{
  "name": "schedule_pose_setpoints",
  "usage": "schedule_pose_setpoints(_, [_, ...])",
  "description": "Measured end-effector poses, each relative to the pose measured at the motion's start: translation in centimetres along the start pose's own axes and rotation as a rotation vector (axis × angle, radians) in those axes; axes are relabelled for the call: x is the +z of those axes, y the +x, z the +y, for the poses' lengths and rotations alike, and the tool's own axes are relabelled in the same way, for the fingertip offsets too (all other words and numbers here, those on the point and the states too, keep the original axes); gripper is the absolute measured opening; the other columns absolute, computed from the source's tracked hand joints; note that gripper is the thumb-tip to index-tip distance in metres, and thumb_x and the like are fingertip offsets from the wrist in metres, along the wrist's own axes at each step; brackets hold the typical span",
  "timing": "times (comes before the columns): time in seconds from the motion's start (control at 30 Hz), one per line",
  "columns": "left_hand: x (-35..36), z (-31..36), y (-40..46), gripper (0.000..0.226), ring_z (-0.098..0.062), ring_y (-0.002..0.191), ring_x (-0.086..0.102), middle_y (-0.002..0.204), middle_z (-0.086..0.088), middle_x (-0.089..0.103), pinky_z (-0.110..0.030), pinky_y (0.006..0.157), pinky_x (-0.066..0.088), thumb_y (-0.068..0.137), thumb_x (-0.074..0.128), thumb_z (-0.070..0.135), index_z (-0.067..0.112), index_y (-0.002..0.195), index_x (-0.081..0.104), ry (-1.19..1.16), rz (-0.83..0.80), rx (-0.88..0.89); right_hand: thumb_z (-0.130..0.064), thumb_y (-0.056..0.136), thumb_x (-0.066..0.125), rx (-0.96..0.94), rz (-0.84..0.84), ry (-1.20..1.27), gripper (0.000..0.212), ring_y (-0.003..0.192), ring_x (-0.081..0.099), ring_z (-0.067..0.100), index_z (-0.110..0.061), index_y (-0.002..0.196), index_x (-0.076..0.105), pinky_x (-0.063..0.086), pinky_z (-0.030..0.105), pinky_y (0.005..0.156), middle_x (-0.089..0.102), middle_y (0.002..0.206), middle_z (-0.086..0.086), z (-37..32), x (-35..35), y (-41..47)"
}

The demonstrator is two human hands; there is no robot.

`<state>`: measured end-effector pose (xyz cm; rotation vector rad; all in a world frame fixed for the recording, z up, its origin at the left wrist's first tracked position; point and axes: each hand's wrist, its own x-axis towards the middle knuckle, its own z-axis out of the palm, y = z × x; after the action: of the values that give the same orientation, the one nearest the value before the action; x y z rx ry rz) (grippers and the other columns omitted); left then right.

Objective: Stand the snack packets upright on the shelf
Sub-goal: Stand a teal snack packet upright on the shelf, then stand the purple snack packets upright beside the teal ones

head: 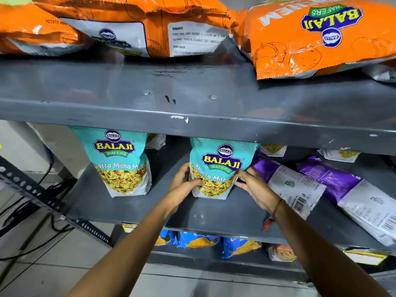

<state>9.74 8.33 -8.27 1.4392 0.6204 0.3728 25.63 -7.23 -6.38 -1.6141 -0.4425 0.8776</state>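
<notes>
A teal Khatta Mitha Mix packet (pixel 220 163) stands upright on the grey middle shelf (pixel 214 213). My left hand (pixel 184 183) grips its lower left side and my right hand (pixel 252 187) grips its lower right side. A second teal packet (pixel 120 161) of the same kind stands upright to the left, untouched. Two purple packets (pixel 285 181) (pixel 351 194) lie flat on the shelf to the right, backs up. More packets peek out behind, under the upper shelf.
Orange wafer packets (pixel 317 35) lie flat on the top shelf (pixel 192 99). Blue packets (pixel 199 242) sit on the lowest shelf. A perforated metal strut (pixel 32 187) and black cables cross the tiled floor at the left.
</notes>
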Motion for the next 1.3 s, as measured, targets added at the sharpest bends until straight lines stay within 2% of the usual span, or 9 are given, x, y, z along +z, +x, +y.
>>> schedule_pose_setpoints(0.1, [0.2,-0.5,-1.1,0.051,0.001,0.101,0.064,0.110,0.011,0.066,-0.013,0.077,0.053,0.080,0.066,-0.005,0.017,0.123,0.051,0.013,0.036,-0.002,-0.011,0.097,0.044,0.004,-0.016,0.003,0.021,0.107,0.059,0.008,-0.022,0.109,0.057,0.041,0.038,0.108,0.061,0.122,0.000,-0.2,0.7,-0.6])
schedule_pose_setpoints(0.23, [0.3,0.2,-1.3,0.061,-0.016,0.122,0.056,0.126,0.004,0.061,-0.040,0.104,0.048,0.078,0.069,0.004,0.022,0.132,0.046,0.036,0.071,-0.036,-0.013,0.096,0.046,-0.018,-0.020,-0.072,0.023,0.120,0.054,0.015,-0.020,0.116,0.056,0.040,0.037,0.109,0.060,0.127,0.002,-0.7,0.7,-1.3])
schedule_pose_setpoints(0.4, [5.8,0.5,-5.9,0.050,-0.016,0.102,0.051,0.107,0.006,0.046,-0.026,0.091,0.040,0.066,0.073,0.019,0.018,0.110,0.049,0.087,0.602,0.230,-0.002,0.090,0.054,-0.135,0.148,-0.217,0.035,0.104,0.057,0.010,-0.011,0.124,0.053,0.044,0.027,0.098,0.061,0.114,0.013,-1.4,-1.7,-3.8])
schedule_pose_setpoints(0.53, [11.9,-1.0,-6.7,0.035,-0.010,0.085,0.054,0.093,0.006,0.054,-0.023,0.080,0.046,0.069,0.071,0.036,0.027,0.096,0.052,0.069,0.278,0.207,0.011,0.083,0.059,-0.234,0.344,-0.270,0.033,0.076,0.061,-0.014,-0.002,0.114,0.060,0.048,0.023,0.085,0.063,0.106,0.012,-1.2,-6.6,-4.5])
schedule_pose_setpoints(0.67, [17.5,-2.5,-4.1,0.026,-0.015,0.078,0.057,0.086,-0.001,0.062,-0.028,0.072,0.046,0.077,0.077,0.015,0.020,0.098,0.062,-0.123,0.096,-0.216,0.002,0.088,0.054,-0.145,0.453,-0.384,0.030,0.085,0.062,0.007,-0.002,0.116,0.063,0.049,0.013,0.080,0.065,0.105,0.009,-2.1,-12.2,-5.0])
schedule_pose_setpoints(0.77, [20.1,-2.9,-2.3,0.019,-0.010,0.070,0.054,0.077,-0.001,0.059,-0.024,0.062,0.046,0.081,0.073,0.017,0.015,0.093,0.059,-0.282,0.107,-0.478,-0.001,0.091,0.050,-0.087,0.364,-0.568,0.032,0.113,0.060,0.035,-0.004,0.119,0.064,0.047,0.036,0.101,0.065,0.121,0.019,-2.2,-16.1,-2.8])
schedule_pose_setpoints(0.87, [21.9,-3.8,-0.3,0.018,-0.012,0.067,0.056,0.074,-0.003,0.060,-0.026,0.061,0.050,0.080,0.074,0.020,0.015,0.086,0.059,-0.360,0.239,-0.530,-0.007,0.092,0.047,0.009,0.245,-0.697,0.033,0.123,0.054,0.035,-0.008,0.120,0.064,0.042,0.043,0.107,0.061,0.129,0.020,-2.1,-18.5,0.5])
schedule_pose_setpoints(1.13, [24.1,-5.8,1.4,0.023,-0.025,0.076,0.069,0.083,-0.015,0.071,-0.028,0.058,0.055,0.073,0.080,0.019,0.012,0.063,0.061,-0.397,0.527,-0.464,-0.035,0.082,0.051,0.155,0.045,-1.061,0.031,0.089,0.066,0.025,-0.019,0.102,0.067,0.051,0.024,0.058,0.069,0.113,0.009,1.8,-22.5,7.9])
schedule_pose_setpoints(1.3, [24.4,-5.9,1.7,0.023,-0.035,0.090,0.073,0.088,-0.020,0.075,-0.042,0.075,0.060,0.066,0.080,0.016,0.014,0.056,0.059,-0.415,0.600,-0.433,-0.023,0.092,0.050,-0.006,-0.059,-1.193,0.017,0.086,0.048,0.012,-0.018,0.080,0.062,0.037,0.022,0.066,0.056,0.089,-0.001,-2.1,-19.9,5.4])
